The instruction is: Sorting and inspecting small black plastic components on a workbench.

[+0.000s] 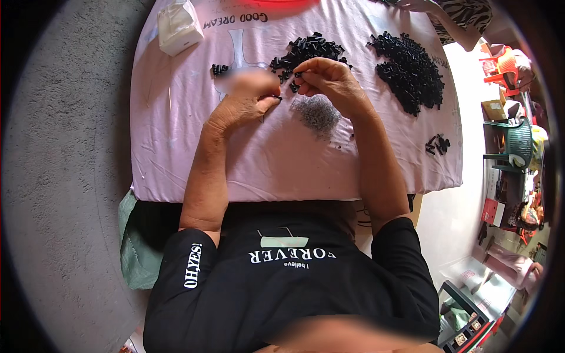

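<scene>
My left hand (244,103) is closed, its thumb and fingertips pinching a small black plastic piece (278,97). Part of this hand is blurred. To its right, my right hand (335,85) also pinches a small dark piece (298,75) between thumb and forefinger, a short way from the left fingertips. Just beyond both hands lies a heap of short black plastic pieces (312,48). A pile of tiny silvery-grey parts (318,116) spreads below my right hand. Beyond my left hand sits a little cluster of black pieces (219,70).
The table wears a pink cloth (170,159). A larger black heap (409,73) lies at right, with several loose pieces (437,145) nearer me. A white tissue pack (179,28) and a red basin (265,3) are at the far side. Another person's arm (453,26) reaches in at far right.
</scene>
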A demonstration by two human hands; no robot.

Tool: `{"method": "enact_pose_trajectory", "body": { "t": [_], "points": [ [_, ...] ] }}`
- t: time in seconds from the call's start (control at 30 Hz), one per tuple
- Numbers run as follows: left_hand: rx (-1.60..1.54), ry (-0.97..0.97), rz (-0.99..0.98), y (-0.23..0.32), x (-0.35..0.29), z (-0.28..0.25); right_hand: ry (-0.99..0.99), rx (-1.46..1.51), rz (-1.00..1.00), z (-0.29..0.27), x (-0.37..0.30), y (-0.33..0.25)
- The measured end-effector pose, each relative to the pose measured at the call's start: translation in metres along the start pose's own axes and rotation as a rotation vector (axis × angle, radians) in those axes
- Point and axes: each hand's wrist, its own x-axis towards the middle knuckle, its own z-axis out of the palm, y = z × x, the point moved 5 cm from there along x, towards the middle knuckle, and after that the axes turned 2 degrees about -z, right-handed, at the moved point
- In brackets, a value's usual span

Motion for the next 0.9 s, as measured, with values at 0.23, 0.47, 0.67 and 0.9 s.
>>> {"method": "enact_pose_trajectory", "body": {
  "t": [0.23, 0.47, 0.67, 0.9],
  "points": [
    [-0.107, 0.035, -0.074, -0.004, 0.001, 0.0, 0.017, 0.005, -0.012, -0.002, 0.0, 0.001],
    [-0.056, -0.017, -0.051, -0.001, -0.002, 0.003, 0.01, 0.001, -0.021, -0.003, 0.001, 0.001],
    [0.068, -0.019, 0.11, 0.014, -0.003, 0.006, 0.009, -0.013, -0.011, -0.003, 0.001, 0.001],
    [-0.292, 0.006, -0.18, 0.0, 0.001, 0.008, -0.002, 0.006, -0.011, -0.001, 0.0, 0.001]
  ]
}}
